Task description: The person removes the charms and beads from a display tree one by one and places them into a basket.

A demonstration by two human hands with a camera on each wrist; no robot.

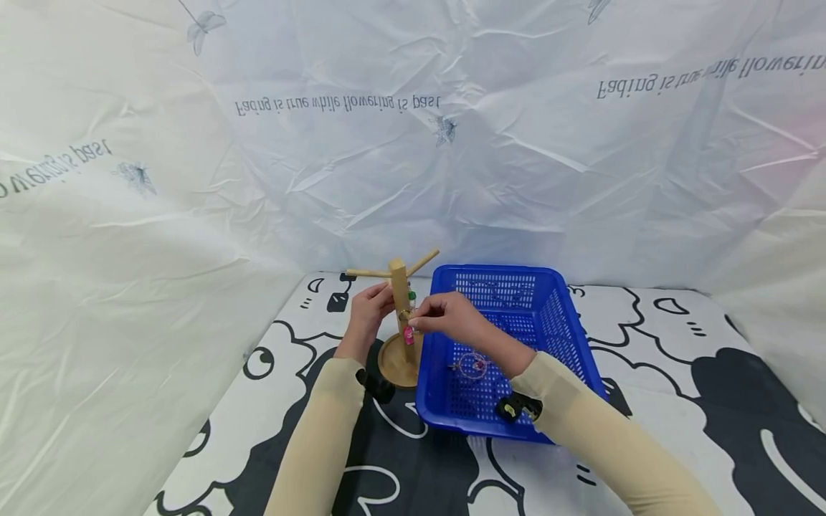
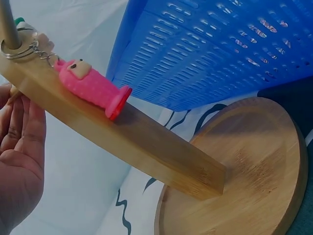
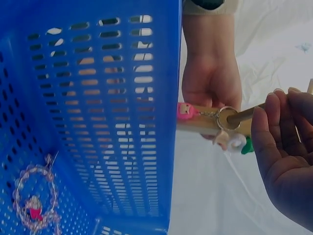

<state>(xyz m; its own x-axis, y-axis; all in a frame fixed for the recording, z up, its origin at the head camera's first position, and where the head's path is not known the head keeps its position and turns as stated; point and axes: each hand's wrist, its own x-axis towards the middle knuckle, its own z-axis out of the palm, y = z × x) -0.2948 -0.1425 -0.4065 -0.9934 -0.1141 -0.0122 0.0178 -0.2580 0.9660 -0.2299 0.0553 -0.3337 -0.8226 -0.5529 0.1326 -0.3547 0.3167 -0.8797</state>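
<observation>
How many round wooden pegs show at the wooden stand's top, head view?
2: left wooden peg and right wooden peg, either side of the square wooden post; others may be hidden.

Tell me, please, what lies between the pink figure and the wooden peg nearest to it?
A metal ring around the peg, then a short chain to the pink figure; the left wrist view shows this.

Creased wht sheeting walls, w/ b/w cartoon-print cloth below.
</observation>
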